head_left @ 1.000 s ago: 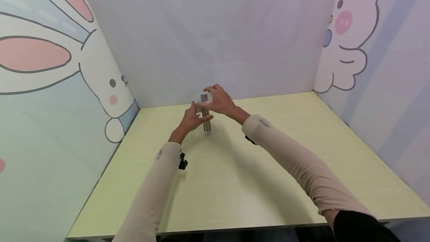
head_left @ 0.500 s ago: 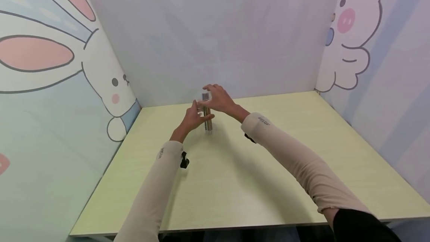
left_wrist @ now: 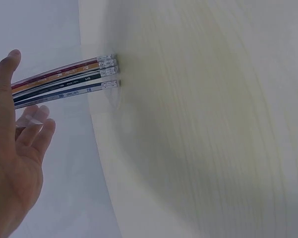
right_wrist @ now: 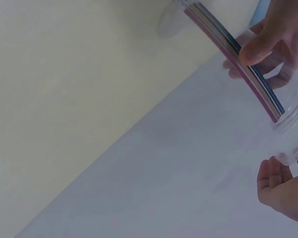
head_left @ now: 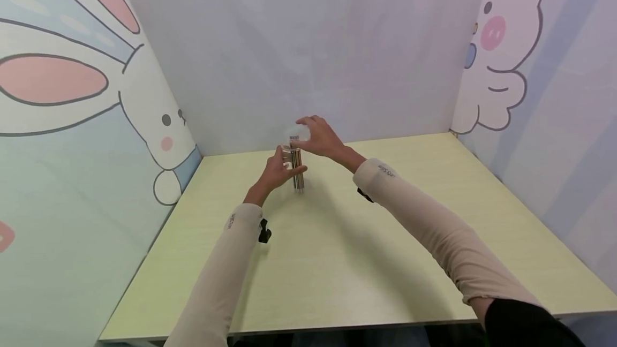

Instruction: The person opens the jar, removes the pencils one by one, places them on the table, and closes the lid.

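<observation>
Several pencils (left_wrist: pixel 69 82) in dark red, orange, black and blue stand inside a clear cylindrical tube (right_wrist: pixel 293 94). Their ferrule ends point down at the tube's base, by the tabletop. My left hand (head_left: pixel 277 170) grips the tube from the left, thumb on the near side and fingers behind. Above the tube's mouth, my right hand (head_left: pixel 322 137) holds a clear lid (head_left: pixel 302 131) between thumb and fingers. In the right wrist view the lid shows just past the tube's rim; whether they touch I cannot tell.
A pale wooden table (head_left: pixel 385 240) carries the tube near its back edge. Behind it stands a plain grey wall (head_left: pixel 308 47). Side walls bear cartoon animals, a rabbit (head_left: pixel 144 106) at left. Black clips (head_left: pixel 264 231) sit at the sleeve cuffs.
My right hand has shifted slightly up and to the right with the lid, away from the left hand. The left hand and the tube stay about where they were.
</observation>
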`<state>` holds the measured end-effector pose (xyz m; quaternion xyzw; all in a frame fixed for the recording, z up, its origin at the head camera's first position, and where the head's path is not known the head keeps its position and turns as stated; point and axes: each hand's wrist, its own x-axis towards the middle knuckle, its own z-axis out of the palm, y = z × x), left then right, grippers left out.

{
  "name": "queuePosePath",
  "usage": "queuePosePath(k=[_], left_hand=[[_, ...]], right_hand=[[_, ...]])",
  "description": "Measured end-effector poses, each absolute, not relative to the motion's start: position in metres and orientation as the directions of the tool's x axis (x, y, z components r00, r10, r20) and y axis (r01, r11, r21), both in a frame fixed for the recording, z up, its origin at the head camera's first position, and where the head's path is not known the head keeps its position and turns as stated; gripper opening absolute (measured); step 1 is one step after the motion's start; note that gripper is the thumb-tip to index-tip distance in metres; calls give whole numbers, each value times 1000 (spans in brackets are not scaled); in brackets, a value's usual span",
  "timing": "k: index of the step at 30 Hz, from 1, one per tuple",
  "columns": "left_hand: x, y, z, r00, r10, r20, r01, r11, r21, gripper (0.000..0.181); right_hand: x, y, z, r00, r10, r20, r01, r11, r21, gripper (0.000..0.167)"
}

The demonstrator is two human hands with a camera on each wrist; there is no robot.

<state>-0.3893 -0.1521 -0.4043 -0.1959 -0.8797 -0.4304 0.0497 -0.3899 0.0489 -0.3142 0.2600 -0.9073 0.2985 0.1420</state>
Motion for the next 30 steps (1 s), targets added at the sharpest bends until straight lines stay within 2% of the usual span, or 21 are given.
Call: queuePosePath(k=[12, 16, 22, 30], left_hand=[[-390, -152, -404, -926, 292, 241, 369, 557, 744, 72], [-391, -152, -402, -927, 290, 239, 366, 558, 745, 73], [-391, -152, -402, -926, 293, 239, 369, 557, 744, 72], [-392, -151, -403, -930, 287, 230, 358, 561, 746, 75]], right_hand=[[-398, 94, -327, -861, -338, 381, -497, 718, -487, 68], [-398, 103, -334, -869, -345, 355, -486, 731, -478, 72], [-394, 109, -358, -874, -395, 282, -485, 738, -469, 80], [-393, 107, -393, -869, -441, 226, -495, 744, -449, 81]])
